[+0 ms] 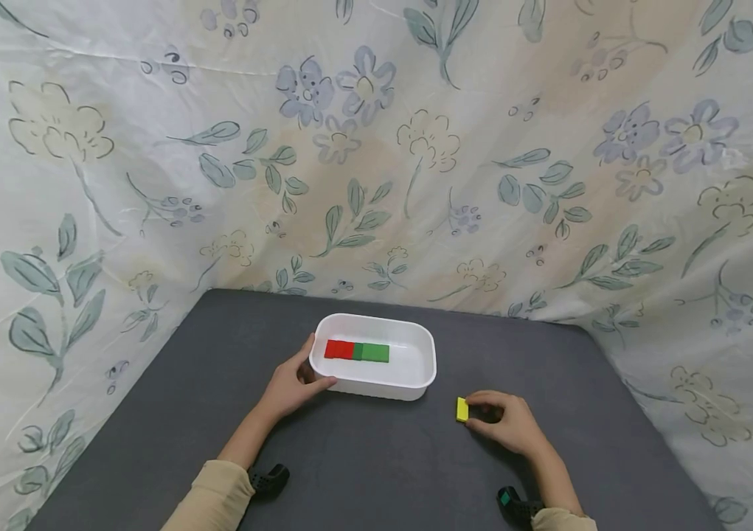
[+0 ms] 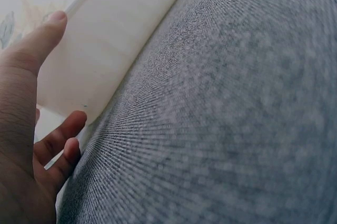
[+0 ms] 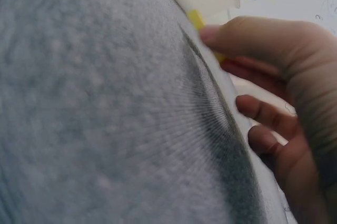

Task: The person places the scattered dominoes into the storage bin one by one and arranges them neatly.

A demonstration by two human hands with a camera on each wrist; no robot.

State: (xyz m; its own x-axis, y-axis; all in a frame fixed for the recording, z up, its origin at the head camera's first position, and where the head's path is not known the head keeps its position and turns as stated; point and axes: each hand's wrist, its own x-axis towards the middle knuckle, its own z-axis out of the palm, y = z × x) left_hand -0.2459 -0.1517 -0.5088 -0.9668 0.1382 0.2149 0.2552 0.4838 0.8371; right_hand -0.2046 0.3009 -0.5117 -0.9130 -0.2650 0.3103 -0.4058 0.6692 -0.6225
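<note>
A white plastic tray [image 1: 409, 372] stands on the dark cloth, with red blocks [image 1: 339, 349] and green blocks [image 1: 375, 352] lined up in a row inside it. My left hand [image 1: 288, 389] grips the tray's left end, the thumb along its near side and a finger at the far left corner. In the left wrist view the thumb [image 2: 50, 37] lies against the tray wall [image 2: 105, 40]. To the right of the tray, my right hand [image 1: 507, 422] pinches a small yellow block [image 1: 462, 409] between thumb and fingers. The right wrist view shows the yellow block [image 3: 196, 20] partly hidden behind the thumb.
A dark grey cloth [image 1: 376, 457] covers the table. Behind it and at both sides hangs a flowered curtain [image 1: 376, 162]. Black bands sit on both wrists, the left band [image 1: 270, 481] and the right band [image 1: 517, 507].
</note>
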